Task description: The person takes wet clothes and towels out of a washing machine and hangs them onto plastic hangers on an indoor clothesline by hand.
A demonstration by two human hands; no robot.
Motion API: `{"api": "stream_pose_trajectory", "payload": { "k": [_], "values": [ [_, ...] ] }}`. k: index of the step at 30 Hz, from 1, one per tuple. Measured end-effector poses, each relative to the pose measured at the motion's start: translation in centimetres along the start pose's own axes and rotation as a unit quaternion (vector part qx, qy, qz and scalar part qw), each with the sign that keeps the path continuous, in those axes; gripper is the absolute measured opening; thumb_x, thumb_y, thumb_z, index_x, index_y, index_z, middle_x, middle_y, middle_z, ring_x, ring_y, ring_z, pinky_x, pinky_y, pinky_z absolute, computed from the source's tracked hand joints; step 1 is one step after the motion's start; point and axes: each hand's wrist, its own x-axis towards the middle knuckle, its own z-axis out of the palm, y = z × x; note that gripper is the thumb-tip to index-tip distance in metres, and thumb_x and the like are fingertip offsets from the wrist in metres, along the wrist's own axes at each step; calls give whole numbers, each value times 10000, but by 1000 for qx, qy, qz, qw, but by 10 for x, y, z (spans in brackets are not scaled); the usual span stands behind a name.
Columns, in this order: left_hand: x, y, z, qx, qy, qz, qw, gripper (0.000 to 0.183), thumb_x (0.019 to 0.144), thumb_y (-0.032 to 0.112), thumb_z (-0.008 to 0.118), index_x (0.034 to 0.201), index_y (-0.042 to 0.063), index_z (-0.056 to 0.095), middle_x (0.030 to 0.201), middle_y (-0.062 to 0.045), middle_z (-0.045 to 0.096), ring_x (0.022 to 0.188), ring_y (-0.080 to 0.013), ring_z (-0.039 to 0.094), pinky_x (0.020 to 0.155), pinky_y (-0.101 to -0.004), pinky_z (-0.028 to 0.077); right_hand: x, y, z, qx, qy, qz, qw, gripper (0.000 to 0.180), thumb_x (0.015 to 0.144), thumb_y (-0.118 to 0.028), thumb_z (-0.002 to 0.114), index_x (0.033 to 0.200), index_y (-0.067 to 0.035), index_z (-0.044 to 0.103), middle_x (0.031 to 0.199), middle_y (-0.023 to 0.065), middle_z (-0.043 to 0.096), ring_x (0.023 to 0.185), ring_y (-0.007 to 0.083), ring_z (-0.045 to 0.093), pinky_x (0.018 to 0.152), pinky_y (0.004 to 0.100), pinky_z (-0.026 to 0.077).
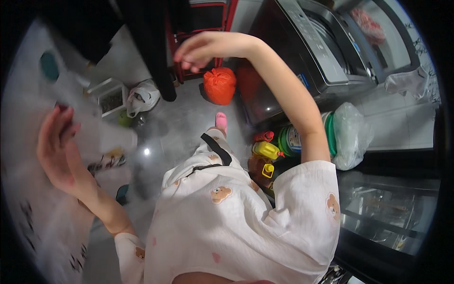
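At the left, my left hand (58, 152) is raised with its fingers bent; a small dark red patch shows at the fingertips, too blurred to tell whether it is held. My right arm arches across the upper middle, and my right hand (209, 49) hangs with loosely curved fingers and nothing visible in it. Just below that hand, a tied orange plastic bag (220, 87) stands on the grey floor. Long black hanging shapes (152, 49), perhaps garments, are left of my right hand. A top-loading washing machine (312, 46) with its lid raised is to the right.
A red-framed rack (227, 17) stands beyond the orange bag. White plastic bag (143, 97) and white-framed container (111, 97) sit left on the floor. Right are a yellow bottle (266, 149), a large green-capped container (289, 140) and a clear plastic bag (349, 136). A pink shoe (221, 122) is below.
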Motion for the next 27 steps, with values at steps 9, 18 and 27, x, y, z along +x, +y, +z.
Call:
{"api": "stream_pose_trajectory", "payload": {
  "k": [9,18,27],
  "values": [
    [-7,-75,137,-86,-247,-179,949,83,715,-12,463,758,-18,534,766,-102,542,708,-177,511,644,-251,404,-194,90,-157,13,374,145,916,277,812,-259,464,989,-52,514,797,-11,553,709,45,516,630,159,395],
    [19,-121,330,-144,-529,-205,811,87,726,-16,500,798,-6,548,750,-102,549,668,-188,539,610,-244,418,-350,243,-269,70,551,382,738,213,759,-301,504,693,-99,523,557,-31,480,479,79,504,400,205,373],
    [71,-106,457,-207,-569,-7,796,201,635,6,541,836,15,547,953,-144,507,904,-297,480,758,-355,381,-382,407,-214,149,443,587,660,241,739,-210,496,642,-18,606,514,88,532,424,190,506,416,320,422]
  ]
}}
